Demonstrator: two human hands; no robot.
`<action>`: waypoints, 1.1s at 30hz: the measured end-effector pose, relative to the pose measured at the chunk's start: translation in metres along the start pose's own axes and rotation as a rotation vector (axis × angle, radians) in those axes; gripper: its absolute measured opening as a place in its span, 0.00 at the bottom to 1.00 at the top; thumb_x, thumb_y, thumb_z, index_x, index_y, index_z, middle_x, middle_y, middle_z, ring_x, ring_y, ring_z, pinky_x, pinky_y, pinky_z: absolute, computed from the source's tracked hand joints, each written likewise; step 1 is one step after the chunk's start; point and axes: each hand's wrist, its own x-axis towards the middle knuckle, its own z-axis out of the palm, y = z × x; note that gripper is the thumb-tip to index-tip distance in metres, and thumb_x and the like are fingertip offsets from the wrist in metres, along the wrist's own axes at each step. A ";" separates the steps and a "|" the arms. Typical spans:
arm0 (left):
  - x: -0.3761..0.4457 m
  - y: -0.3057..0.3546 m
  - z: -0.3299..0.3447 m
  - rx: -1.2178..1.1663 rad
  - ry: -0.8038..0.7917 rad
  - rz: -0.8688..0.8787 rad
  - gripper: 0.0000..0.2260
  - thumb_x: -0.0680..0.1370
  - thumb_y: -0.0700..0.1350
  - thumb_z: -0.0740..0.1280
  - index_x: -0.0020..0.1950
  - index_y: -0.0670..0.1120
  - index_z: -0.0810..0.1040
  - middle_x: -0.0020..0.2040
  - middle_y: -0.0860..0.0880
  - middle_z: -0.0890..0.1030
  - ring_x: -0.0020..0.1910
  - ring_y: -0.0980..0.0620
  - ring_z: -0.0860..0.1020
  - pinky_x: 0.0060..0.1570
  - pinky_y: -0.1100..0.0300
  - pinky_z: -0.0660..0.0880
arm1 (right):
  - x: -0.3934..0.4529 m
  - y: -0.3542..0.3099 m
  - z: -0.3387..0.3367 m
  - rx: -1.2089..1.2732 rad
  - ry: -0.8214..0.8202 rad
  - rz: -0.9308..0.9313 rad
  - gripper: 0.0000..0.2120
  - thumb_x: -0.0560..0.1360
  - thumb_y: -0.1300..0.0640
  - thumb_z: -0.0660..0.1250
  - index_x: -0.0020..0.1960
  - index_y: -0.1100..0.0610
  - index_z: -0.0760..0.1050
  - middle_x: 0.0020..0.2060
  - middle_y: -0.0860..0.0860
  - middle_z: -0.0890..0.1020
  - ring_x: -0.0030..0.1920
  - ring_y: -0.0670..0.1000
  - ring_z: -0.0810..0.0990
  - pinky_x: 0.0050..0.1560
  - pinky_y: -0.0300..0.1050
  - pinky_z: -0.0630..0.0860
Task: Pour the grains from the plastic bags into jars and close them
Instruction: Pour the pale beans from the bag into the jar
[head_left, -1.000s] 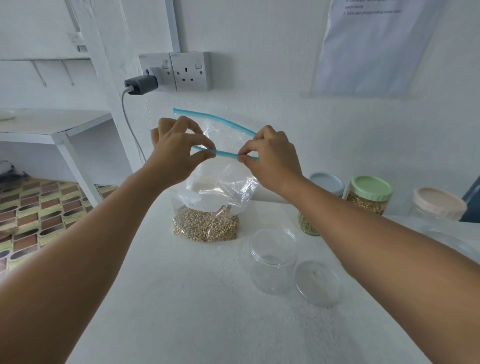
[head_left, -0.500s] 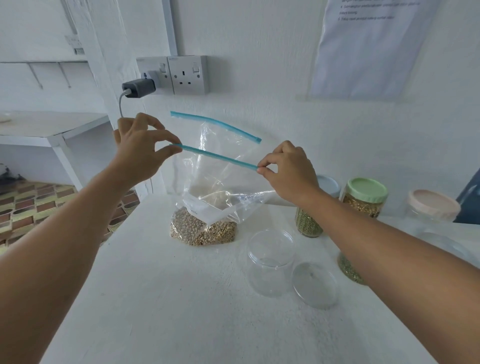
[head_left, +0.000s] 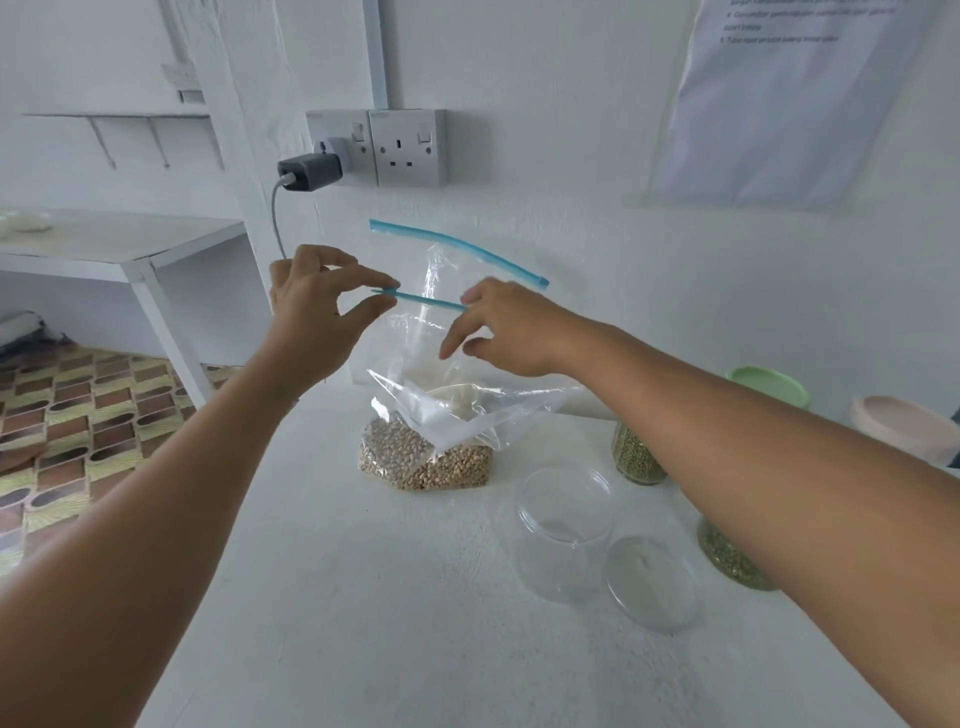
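Hands (head_left: 415, 327) hold bag (head_left: 441, 364) (white label unreadable).

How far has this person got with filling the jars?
Done: two jars of green grains stand filled, and the bag's blue zip is open. In hand: the left hand pinches the near zip edge; the right hand is at it too. Left: the empty jar awaits the grains, its lid beside it.

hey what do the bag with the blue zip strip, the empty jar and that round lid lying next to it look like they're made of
Zip bag: thin, glossy clear plastic film; it creases, and the grains show through.
Empty jar: clear and rigid, glass or hard plastic; the look leaves that open.
Round lid: clear, likely hard plastic; the table shows through.
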 end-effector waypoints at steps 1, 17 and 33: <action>-0.004 0.002 0.000 -0.022 0.002 -0.023 0.15 0.79 0.58 0.71 0.66 0.63 0.81 0.64 0.49 0.71 0.69 0.41 0.65 0.72 0.46 0.59 | 0.005 -0.001 0.002 0.025 -0.040 0.014 0.13 0.83 0.55 0.67 0.58 0.39 0.84 0.69 0.49 0.74 0.66 0.52 0.76 0.66 0.47 0.71; -0.163 0.003 0.081 -0.645 -0.269 -0.798 0.05 0.78 0.59 0.73 0.54 0.67 0.84 0.68 0.50 0.71 0.72 0.45 0.69 0.72 0.42 0.69 | 0.010 -0.002 0.016 0.144 0.250 0.067 0.15 0.84 0.62 0.63 0.61 0.50 0.85 0.63 0.50 0.84 0.45 0.42 0.81 0.51 0.34 0.72; -0.148 0.006 0.109 -1.362 0.014 -1.277 0.16 0.78 0.50 0.76 0.65 0.52 0.82 0.60 0.52 0.73 0.62 0.51 0.71 0.73 0.55 0.65 | 0.009 -0.028 -0.010 0.299 0.451 0.004 0.15 0.82 0.66 0.63 0.56 0.54 0.87 0.55 0.48 0.87 0.37 0.29 0.76 0.43 0.20 0.67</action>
